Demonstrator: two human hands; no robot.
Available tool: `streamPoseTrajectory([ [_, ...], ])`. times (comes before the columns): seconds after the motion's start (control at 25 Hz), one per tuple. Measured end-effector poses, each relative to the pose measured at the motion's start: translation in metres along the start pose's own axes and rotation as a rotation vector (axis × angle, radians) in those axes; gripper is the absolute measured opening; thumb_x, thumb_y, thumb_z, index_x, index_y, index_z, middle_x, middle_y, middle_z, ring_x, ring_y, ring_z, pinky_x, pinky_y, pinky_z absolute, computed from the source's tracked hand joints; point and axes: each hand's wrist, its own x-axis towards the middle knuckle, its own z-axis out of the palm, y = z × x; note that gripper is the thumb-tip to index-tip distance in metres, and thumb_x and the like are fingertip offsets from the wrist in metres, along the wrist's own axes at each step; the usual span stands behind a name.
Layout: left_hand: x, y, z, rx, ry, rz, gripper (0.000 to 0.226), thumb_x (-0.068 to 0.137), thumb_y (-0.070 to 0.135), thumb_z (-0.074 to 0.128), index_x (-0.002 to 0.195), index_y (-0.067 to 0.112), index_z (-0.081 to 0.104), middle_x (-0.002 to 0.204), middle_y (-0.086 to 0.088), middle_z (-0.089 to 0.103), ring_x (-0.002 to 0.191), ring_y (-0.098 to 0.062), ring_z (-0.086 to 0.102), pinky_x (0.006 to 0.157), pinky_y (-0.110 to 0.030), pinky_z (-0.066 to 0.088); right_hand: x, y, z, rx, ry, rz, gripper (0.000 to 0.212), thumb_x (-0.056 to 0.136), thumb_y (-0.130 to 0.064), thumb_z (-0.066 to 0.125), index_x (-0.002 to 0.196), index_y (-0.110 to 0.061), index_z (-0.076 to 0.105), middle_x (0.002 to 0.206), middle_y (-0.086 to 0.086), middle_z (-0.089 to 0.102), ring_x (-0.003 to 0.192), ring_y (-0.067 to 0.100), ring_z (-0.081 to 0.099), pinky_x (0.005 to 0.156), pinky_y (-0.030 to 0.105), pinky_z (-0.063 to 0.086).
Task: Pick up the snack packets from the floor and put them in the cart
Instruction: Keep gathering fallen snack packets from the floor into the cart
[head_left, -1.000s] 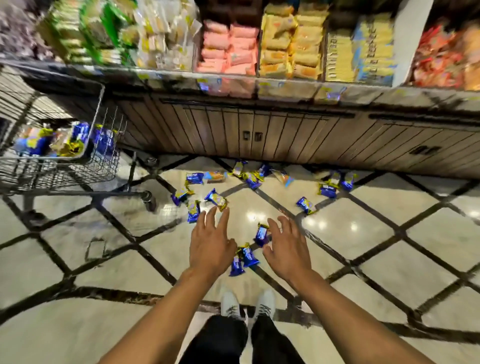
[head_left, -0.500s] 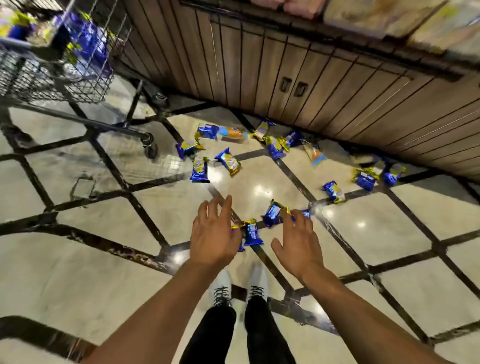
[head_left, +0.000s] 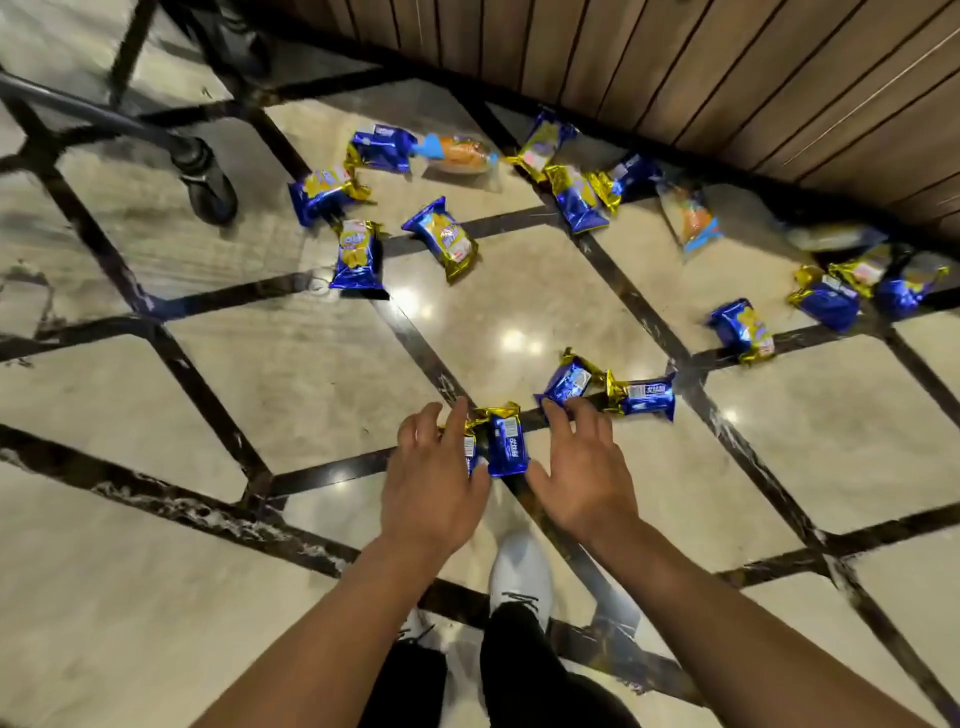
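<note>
Between both spread, empty hands lies the nearest packet (head_left: 503, 440), long axis pointing away; left hand (head_left: 434, 486) touches it, right hand (head_left: 584, 478) beside.

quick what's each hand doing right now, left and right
Left hand: open, fingers reaching onto the blue packet on the floor, not gripping yet.
Right hand: open, fingers touching another blue packet, holding nothing.

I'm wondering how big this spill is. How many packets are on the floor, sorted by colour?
Blue-and-gold packets: 15, one partly hidden under the left hand
Clear packets with orange inside: 2
Pale, blurred packet by the wooden wall: 1
Total: 18
</note>
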Motion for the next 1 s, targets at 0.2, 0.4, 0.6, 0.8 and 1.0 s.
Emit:
streamPoseTrajectory([
  [0.2,0.058,-0.045,0.099,-0.059,-0.061,-0.055,0.078,0.095,0.042,0.050,0.157,0.025,0.007,0.161,-0.008,0.015,0.146,-0.029,0.013,0.116,-0.045,0.028,0.056,0.021,0.108,0.002,-0.006,-0.060,0.073,0.085,-0.033,0.059,0.150,-0.017,0.031,0.147,0.013,0.032,0.130,0.032,0.036,0.099,0.043,0.045],
  [0.4,0.111,-0.079,0.177,-0.103,-0.084,-0.121,0.082,0.094,0.048,0.051,0.157,0.028,0.003,0.163,-0.007,0.009,0.146,-0.034,0.014,0.115,-0.046,0.030,0.105,0.033,0.186,-0.037,-0.017,-0.069,0.079,0.087,-0.045,0.061,0.153,-0.023,0.023,0.153,0.012,0.022,0.133,0.032,0.030,0.100,0.042,0.045],
  [0.6,0.132,-0.091,0.230,-0.088,-0.059,-0.144,0.091,0.088,0.049,0.060,0.156,0.026,0.004,0.158,-0.010,0.009,0.137,-0.035,0.024,0.110,-0.042,0.033,0.128,0.037,0.235,0.056,-0.017,0.026,0.083,0.081,-0.042,0.069,0.149,-0.029,0.023,0.154,0.006,0.009,0.135,0.029,0.025,0.093,0.044,0.051],
  [0.8,0.132,-0.084,0.264,-0.273,0.143,-0.190,0.080,0.081,0.035,0.074,0.148,0.030,0.030,0.147,-0.009,0.020,0.121,-0.030,0.033,0.099,-0.038,0.042,0.133,0.037,0.263,0.196,0.186,0.082,0.078,0.069,-0.015,0.076,0.138,-0.025,0.042,0.143,0.014,0.025,0.125,0.033,0.037,0.100,0.041,0.046],
  [1.0,0.130,-0.096,0.266,-0.356,0.177,-0.179,0.079,0.070,0.023,0.077,0.140,0.025,0.040,0.139,-0.004,0.033,0.119,-0.026,0.039,0.096,-0.036,0.045,0.133,0.037,0.267,0.233,0.198,0.097,0.078,0.072,-0.008,0.074,0.140,-0.026,0.040,0.138,0.010,0.031,0.126,0.028,0.034,0.105,0.040,0.040],
])
